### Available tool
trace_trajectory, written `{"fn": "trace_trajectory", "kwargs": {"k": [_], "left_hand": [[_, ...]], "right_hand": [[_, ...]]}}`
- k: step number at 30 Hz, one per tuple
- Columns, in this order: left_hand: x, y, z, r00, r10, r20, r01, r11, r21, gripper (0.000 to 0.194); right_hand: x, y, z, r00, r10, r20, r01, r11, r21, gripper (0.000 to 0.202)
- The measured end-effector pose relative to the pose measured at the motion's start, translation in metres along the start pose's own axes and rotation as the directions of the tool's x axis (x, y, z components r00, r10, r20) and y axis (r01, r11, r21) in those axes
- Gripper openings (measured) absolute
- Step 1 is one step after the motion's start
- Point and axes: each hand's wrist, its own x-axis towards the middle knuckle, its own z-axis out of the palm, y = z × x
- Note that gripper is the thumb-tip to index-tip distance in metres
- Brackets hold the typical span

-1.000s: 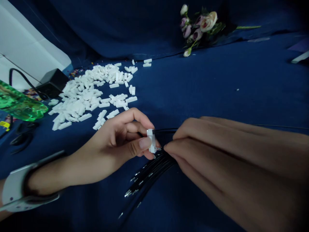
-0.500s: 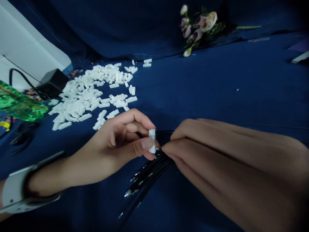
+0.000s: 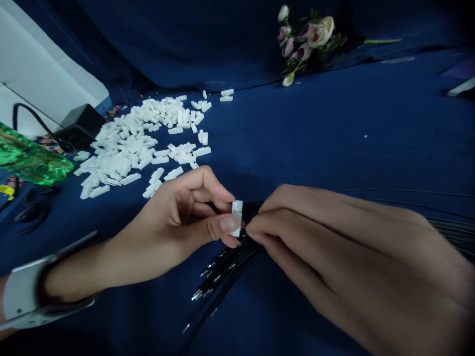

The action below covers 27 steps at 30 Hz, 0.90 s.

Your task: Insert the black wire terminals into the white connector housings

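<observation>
Between the thumb and fingers of my left hand (image 3: 193, 217) is a small white connector housing (image 3: 236, 217), held nearly upright with slots along its face. My right hand (image 3: 319, 247) is closed in a pinch right beside the housing's lower right side. The pinched wire end is mostly hidden by the fingertips. A bundle of black wires (image 3: 226, 269) with bare metal terminals at their tips lies under both hands and fans out toward the lower left. Whether the pinched wire touches the housing I cannot tell.
A heap of white connector housings (image 3: 128, 148) spreads over the blue cloth (image 3: 297, 133) at the left. Beyond it are a green bottle (image 3: 37, 158) and a black box (image 3: 81, 126) with a cable. Artificial flowers (image 3: 304, 39) lie at the back.
My left hand has turned the housing a little and shifted it slightly right. My right hand has changed its angle, its fingertips moving slightly left, and more black wires show at the right edge.
</observation>
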Motion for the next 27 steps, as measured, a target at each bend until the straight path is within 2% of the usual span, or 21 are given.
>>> {"fn": "trace_trajectory", "kwargs": {"k": [7, 12, 18, 22, 27], "left_hand": [[-0.003, 0.001, 0.002, 1.000, -0.001, -0.029, 0.001, 1.000, -0.006, 0.015], [-0.001, -0.001, 0.000, 0.999, 0.025, -0.034, -0.026, 0.999, -0.020, 0.014], [0.002, -0.003, -0.003, 0.998, 0.055, -0.016, -0.055, 0.998, -0.019, 0.016], [0.001, -0.003, -0.003, 0.995, 0.090, -0.036, -0.091, 0.995, -0.029, 0.020], [0.001, -0.002, -0.001, 0.994, 0.098, -0.049, -0.098, 0.995, 0.004, 0.026]], "right_hand": [[0.001, -0.001, 0.002, 1.000, 0.008, 0.013, -0.009, 0.998, 0.064, 0.027], [0.003, 0.001, 0.003, 0.999, -0.036, 0.002, 0.035, 0.994, 0.100, 0.028], [0.002, 0.000, 0.002, 0.992, -0.110, -0.062, 0.115, 0.990, 0.078, 0.023], [0.003, 0.000, 0.000, 0.989, -0.115, -0.090, 0.121, 0.990, 0.073, 0.020], [0.010, 0.004, -0.002, 0.986, -0.161, -0.052, 0.160, 0.987, -0.007, 0.023]]}}
